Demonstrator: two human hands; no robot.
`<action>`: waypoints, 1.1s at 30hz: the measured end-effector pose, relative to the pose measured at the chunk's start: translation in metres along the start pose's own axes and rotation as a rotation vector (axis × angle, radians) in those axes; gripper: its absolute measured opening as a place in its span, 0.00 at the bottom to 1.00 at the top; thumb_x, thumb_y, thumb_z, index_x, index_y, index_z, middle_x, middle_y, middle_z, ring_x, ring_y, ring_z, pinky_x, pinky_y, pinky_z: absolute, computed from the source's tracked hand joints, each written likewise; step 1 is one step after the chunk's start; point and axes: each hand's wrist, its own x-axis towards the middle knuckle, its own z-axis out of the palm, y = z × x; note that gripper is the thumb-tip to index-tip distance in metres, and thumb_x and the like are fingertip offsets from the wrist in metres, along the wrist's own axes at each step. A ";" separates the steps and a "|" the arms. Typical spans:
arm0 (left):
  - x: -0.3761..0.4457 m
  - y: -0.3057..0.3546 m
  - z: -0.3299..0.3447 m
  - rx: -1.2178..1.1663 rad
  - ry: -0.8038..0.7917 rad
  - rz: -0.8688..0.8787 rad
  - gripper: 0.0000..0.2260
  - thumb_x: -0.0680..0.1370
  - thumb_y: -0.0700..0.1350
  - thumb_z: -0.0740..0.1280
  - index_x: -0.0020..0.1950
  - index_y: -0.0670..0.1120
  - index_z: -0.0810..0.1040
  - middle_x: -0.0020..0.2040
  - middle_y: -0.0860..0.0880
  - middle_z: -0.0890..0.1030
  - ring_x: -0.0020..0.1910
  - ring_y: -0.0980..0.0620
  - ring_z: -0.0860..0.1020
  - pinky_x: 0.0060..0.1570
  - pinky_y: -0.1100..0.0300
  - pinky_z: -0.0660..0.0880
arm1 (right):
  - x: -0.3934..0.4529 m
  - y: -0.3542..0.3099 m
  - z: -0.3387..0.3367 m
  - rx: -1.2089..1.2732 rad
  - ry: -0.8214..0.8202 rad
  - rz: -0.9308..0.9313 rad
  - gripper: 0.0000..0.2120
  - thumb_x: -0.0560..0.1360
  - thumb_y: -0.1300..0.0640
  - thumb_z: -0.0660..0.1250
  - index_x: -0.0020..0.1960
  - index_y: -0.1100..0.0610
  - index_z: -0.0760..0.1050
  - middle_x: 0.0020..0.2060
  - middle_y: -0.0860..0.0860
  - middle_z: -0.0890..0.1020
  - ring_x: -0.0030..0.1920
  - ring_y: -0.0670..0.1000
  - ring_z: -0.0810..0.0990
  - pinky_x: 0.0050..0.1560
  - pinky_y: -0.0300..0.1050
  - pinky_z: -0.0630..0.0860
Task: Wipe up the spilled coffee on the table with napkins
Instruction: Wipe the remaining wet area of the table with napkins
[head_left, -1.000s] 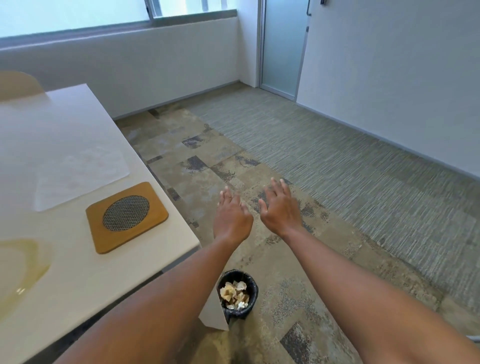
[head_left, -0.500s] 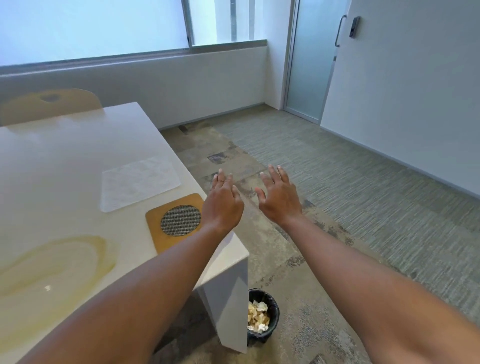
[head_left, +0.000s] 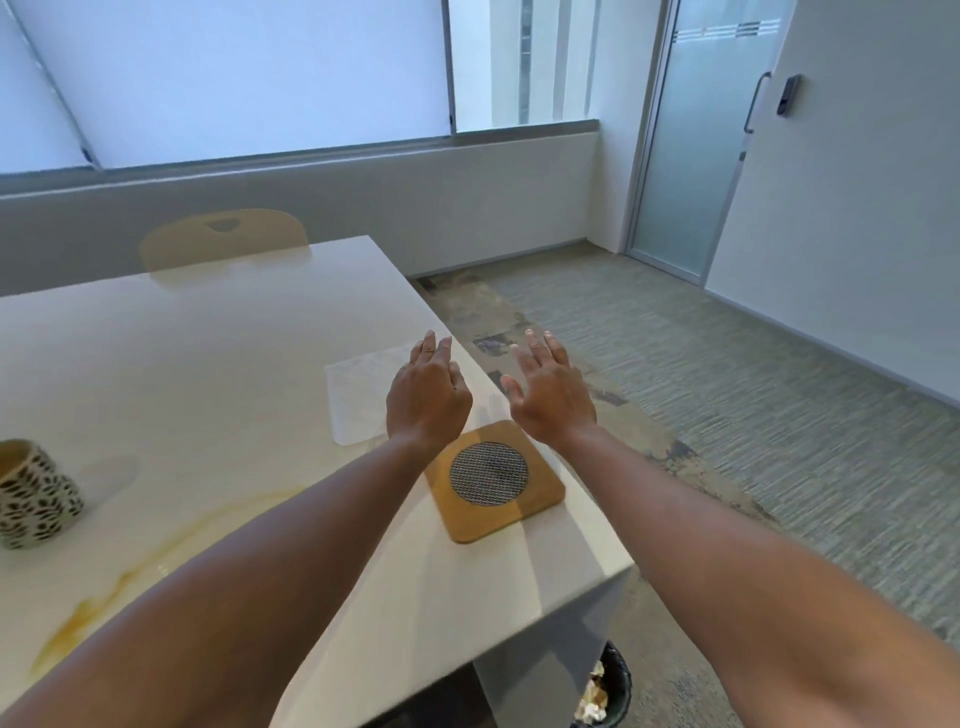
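Observation:
A white napkin (head_left: 358, 400) lies flat on the white table (head_left: 182, 364) near its right edge. My left hand (head_left: 427, 399) hovers over the napkin's right part with straight fingers, holding nothing. My right hand (head_left: 551, 399) is stretched out beside it, past the table's right edge, fingers spread and empty. A thin yellowish coffee spill (head_left: 130, 577) streaks the table at the lower left, partly hidden by my left forearm.
A wooden coaster with a round mesh centre (head_left: 491, 480) sits just before my hands. A leaf-patterned mug (head_left: 31, 493) stands at the left edge. A black bin with crumpled napkins (head_left: 605, 691) stands on the floor under the table corner. A chair back (head_left: 223, 244) shows behind the table.
My view has swung left and up from the floor and bin to the table. Both hands moved from above the floor to the napkin and the table's right edge. The mug came into view.

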 end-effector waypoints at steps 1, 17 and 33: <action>0.004 -0.008 -0.005 0.007 0.004 -0.008 0.22 0.84 0.48 0.56 0.78 0.47 0.65 0.80 0.47 0.62 0.78 0.45 0.62 0.73 0.48 0.63 | 0.004 -0.009 0.004 0.000 -0.001 -0.009 0.25 0.80 0.46 0.58 0.74 0.54 0.64 0.76 0.54 0.62 0.77 0.57 0.55 0.71 0.60 0.63; 0.045 -0.131 -0.030 0.103 -0.219 -0.114 0.19 0.81 0.50 0.62 0.72 0.51 0.72 0.71 0.51 0.74 0.67 0.48 0.74 0.63 0.53 0.69 | 0.050 -0.106 0.073 0.082 -0.279 -0.088 0.25 0.81 0.46 0.56 0.75 0.53 0.63 0.76 0.48 0.63 0.78 0.50 0.49 0.75 0.55 0.58; 0.053 -0.193 -0.019 0.222 -0.431 0.004 0.21 0.80 0.56 0.65 0.71 0.52 0.73 0.71 0.51 0.73 0.70 0.50 0.70 0.62 0.54 0.69 | 0.056 -0.142 0.108 0.076 -0.437 -0.031 0.25 0.81 0.48 0.56 0.76 0.53 0.62 0.75 0.47 0.64 0.78 0.48 0.50 0.75 0.52 0.57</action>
